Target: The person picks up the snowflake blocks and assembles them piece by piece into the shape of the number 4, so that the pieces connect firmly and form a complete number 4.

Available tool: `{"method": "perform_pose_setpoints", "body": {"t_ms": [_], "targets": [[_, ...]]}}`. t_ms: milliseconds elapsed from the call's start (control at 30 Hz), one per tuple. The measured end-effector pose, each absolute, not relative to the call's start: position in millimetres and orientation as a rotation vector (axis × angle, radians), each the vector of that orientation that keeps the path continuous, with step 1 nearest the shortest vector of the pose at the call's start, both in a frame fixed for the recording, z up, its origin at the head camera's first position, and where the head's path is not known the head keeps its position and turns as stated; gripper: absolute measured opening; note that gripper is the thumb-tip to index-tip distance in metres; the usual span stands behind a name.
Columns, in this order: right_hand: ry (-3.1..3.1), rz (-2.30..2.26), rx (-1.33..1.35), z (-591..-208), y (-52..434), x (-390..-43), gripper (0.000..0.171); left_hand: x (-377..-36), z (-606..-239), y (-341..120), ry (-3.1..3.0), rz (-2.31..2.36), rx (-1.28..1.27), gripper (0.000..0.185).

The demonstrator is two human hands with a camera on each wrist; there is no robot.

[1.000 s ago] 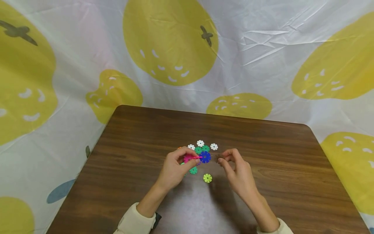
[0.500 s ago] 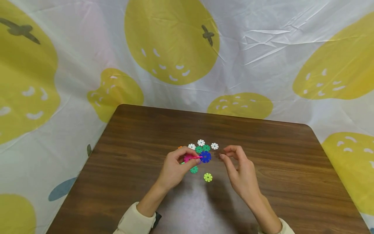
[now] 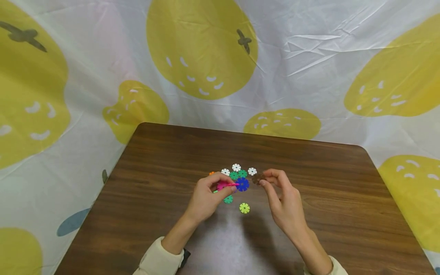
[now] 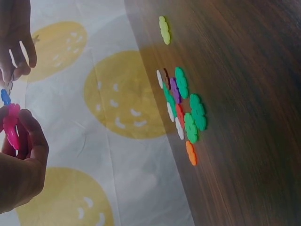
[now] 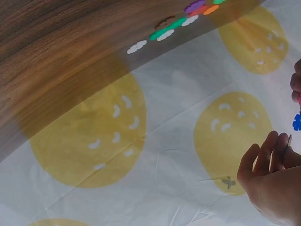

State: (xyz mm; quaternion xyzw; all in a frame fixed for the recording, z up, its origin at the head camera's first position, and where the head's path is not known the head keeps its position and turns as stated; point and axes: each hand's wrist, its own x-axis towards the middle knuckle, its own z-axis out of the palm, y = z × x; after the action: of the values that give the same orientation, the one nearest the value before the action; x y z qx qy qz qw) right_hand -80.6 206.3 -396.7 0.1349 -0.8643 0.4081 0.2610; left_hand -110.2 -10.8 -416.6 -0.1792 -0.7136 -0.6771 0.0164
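My left hand pinches pink notched plastic discs between thumb and fingers, one of them seen edge-on in the head view. A blue notched disc is attached at their right side. Off to the right, my right hand pinches a brown notched disc by its edge, a short gap away from the blue one. The left wrist view shows the pink discs and the blue disc held up, apart from the discs on the table.
Loose discs lie on the wooden table beneath and beyond the hands: white, green, orange, purple and others. A yellow-green disc lies nearer. A patterned cloth hangs behind the table.
My right hand has risen slightly away from me, and the brown disc has turned to show more of its face. The left hand with the pink and blue discs is nearly still.
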Motion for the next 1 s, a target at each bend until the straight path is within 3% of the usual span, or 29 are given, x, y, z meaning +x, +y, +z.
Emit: {"method": "perform_pose_setpoints", "body": {"t_ms": [1000], "targets": [[-2.289, 1.060, 0.474, -397.8, 197.7, -82.6, 0.020, -110.9, -411.9, -7.8, -2.263, -2.097, -0.517, 0.005]]}}
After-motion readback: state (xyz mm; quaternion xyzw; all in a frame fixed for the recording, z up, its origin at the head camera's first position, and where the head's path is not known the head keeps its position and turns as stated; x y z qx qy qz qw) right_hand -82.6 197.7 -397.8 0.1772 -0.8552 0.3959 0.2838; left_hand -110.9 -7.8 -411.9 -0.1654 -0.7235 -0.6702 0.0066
